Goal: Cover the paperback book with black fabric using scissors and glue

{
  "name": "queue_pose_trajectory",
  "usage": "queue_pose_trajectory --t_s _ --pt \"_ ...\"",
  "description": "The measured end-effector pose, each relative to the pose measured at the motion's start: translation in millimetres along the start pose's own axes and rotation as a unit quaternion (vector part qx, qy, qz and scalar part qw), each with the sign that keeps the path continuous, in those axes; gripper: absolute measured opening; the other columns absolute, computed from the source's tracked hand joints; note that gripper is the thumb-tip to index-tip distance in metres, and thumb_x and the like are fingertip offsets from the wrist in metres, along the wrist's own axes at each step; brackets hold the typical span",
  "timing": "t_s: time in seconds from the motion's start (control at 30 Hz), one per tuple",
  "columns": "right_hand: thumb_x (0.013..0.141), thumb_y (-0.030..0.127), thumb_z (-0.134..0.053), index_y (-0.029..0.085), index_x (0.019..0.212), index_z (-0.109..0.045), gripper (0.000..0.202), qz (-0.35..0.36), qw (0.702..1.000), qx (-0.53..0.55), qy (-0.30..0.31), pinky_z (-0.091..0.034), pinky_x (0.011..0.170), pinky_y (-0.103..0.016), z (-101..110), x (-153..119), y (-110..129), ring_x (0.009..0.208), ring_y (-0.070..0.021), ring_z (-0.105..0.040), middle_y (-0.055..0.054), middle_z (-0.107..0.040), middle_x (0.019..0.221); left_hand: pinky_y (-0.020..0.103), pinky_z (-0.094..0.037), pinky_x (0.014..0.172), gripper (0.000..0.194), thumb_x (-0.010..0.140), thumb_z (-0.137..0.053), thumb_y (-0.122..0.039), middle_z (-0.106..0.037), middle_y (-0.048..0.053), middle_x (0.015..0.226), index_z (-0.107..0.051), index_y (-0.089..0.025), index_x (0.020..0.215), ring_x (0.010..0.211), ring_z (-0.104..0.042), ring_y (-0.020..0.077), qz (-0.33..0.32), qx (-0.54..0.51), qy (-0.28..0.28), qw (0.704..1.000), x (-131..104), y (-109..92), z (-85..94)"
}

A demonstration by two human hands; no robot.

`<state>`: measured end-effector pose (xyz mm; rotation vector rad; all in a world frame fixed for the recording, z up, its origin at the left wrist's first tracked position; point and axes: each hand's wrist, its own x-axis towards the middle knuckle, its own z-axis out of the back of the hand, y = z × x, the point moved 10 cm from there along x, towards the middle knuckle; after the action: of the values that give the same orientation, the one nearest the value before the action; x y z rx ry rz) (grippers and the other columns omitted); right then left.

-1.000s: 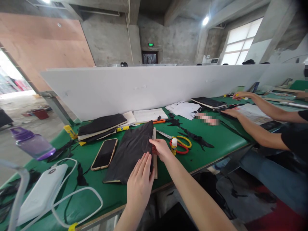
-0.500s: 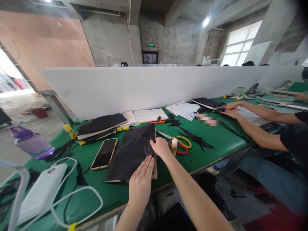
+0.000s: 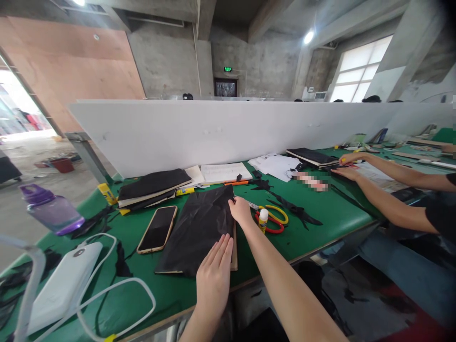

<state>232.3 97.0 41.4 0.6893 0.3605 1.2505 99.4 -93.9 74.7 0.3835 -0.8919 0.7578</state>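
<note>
In front of me on the table lies a board or book covered with wrinkled black paper (image 3: 201, 228). A tan edge shows along its right side. My left hand (image 3: 215, 270) rests flat on the lower right part of the black paper, fingers stretched out together. At the upper right edge, my right hand (image 3: 241, 211) has its fingertips closed on the paper's border. Close beside the right hand are scissors (image 3: 272, 216) with red and yellow handles and an upright glue stick (image 3: 262, 221) with a white cap.
A phone (image 3: 157, 229), a white power bank (image 3: 66, 285) with cable and a purple bottle (image 3: 53, 209) are to the left. Black-covered books (image 3: 155, 187), white papers (image 3: 274, 166) and black scraps (image 3: 297, 209) lie behind. A white partition (image 3: 213, 137) borders the table; a co-worker's arms (image 3: 388, 190) reach in at right.
My right hand has slid slightly farther up the right edge, its fingers now more closed. My left hand stays flat on the black paper. The view has shifted a little.
</note>
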Motion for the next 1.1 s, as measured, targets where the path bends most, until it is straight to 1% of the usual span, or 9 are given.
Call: queue_pose_trajectory --t_s 0.07,0.13,0.2,0.4,0.57,0.8,0.97,1.1 --pt "0.094 0.031 -0.046 0.011 0.098 -0.064 0.027 -0.008 1.000 0.009 0.007 -0.047 0.086 -0.036 -4.3 5.3 -4.0 0.097 -0.0226 -0.062 -0.014 -0.066 0.101 0.036 -0.055 0.092 0.041 0.086 -0.037 -0.002 -0.065 0.011 0.121 -0.056 -0.011 0.121 0.115 -0.058 0.0205 -0.002 0.003 0.004 1.000 0.3 -0.7 -0.6" --pt "0.093 0.034 -0.050 0.014 0.105 -0.061 0.026 -0.015 1.000 0.020 0.013 -0.049 0.085 -0.039 -7.8 9.6 -8.1 0.096 -0.0196 -0.061 -0.009 -0.063 0.107 0.036 -0.056 0.091 0.039 0.087 -0.037 -0.003 -0.065 0.011 0.120 -0.057 -0.011 0.119 0.114 -0.059 0.0205 -0.009 0.012 0.011 1.000 0.1 -2.4 -1.4" --pt "0.091 0.036 -0.053 0.017 0.113 -0.057 0.029 -0.020 0.999 0.033 0.021 -0.051 0.084 -0.040 -11.4 13.8 -11.6 0.097 -0.0189 -0.059 -0.007 -0.059 0.115 0.036 -0.056 0.090 0.038 0.087 -0.036 -0.004 -0.065 0.011 0.120 -0.058 -0.010 0.117 0.114 -0.059 0.0209 -0.014 0.020 0.020 1.000 -0.8 -4.0 -2.5" --pt "0.089 0.036 -0.056 0.016 0.116 -0.056 0.033 -0.032 0.997 0.063 0.042 -0.052 0.082 -0.040 -24.3 29.3 -18.9 0.100 -0.0220 -0.059 -0.007 -0.057 0.119 0.037 -0.056 0.091 0.041 0.086 -0.033 -0.003 -0.066 0.010 0.119 -0.060 -0.010 0.116 0.111 -0.061 0.0200 -0.023 0.034 0.035 0.999 -4.5 -5.6 -7.1" --pt "0.090 0.037 -0.055 0.016 0.116 -0.056 0.033 -0.044 0.996 0.042 0.060 -0.051 0.084 -0.041 -30.7 34.4 -27.7 0.100 -0.0224 -0.059 -0.007 -0.057 0.118 0.036 -0.055 0.091 0.041 0.087 -0.031 -0.004 -0.066 0.010 0.118 -0.060 -0.010 0.114 0.110 -0.062 0.0194 -0.030 0.035 0.066 0.997 -6.7 -6.7 -17.4" --pt "0.090 0.035 -0.056 0.017 0.117 -0.055 0.032 -0.044 0.997 -0.007 0.062 -0.051 0.084 -0.040 -27.9 28.9 -32.6 0.101 -0.0204 -0.059 -0.008 -0.057 0.118 0.035 -0.056 0.089 0.042 0.086 -0.030 -0.004 -0.067 0.010 0.115 -0.061 -0.008 0.113 0.107 -0.063 0.0195 -0.034 0.042 0.089 0.995 -9.3 -7.8 -22.3" --pt "0.090 0.035 -0.055 0.017 0.117 -0.055 0.032 -0.051 0.996 -0.036 0.056 -0.051 0.084 -0.040 -26.1 27.2 -31.1 0.100 -0.0201 -0.059 -0.008 -0.057 0.117 0.036 -0.056 0.089 0.041 0.083 -0.032 -0.002 -0.068 0.011 0.115 -0.062 -0.008 0.111 0.107 -0.063 0.0206 -0.032 0.045 0.104 0.993 -9.0 -8.8 -26.0" --pt "0.091 0.035 -0.054 0.017 0.115 -0.056 0.031 -0.061 0.996 -0.053 0.044 -0.051 0.083 -0.040 -23.5 29.6 -28.9 0.098 -0.0196 -0.059 -0.008 -0.058 0.116 0.038 -0.055 0.090 0.040 0.082 -0.036 -0.004 -0.067 0.011 0.116 -0.062 -0.010 0.112 0.109 -0.062 0.0219 -0.019 0.027 0.118 0.993 -10.0 -7.3 -30.1"
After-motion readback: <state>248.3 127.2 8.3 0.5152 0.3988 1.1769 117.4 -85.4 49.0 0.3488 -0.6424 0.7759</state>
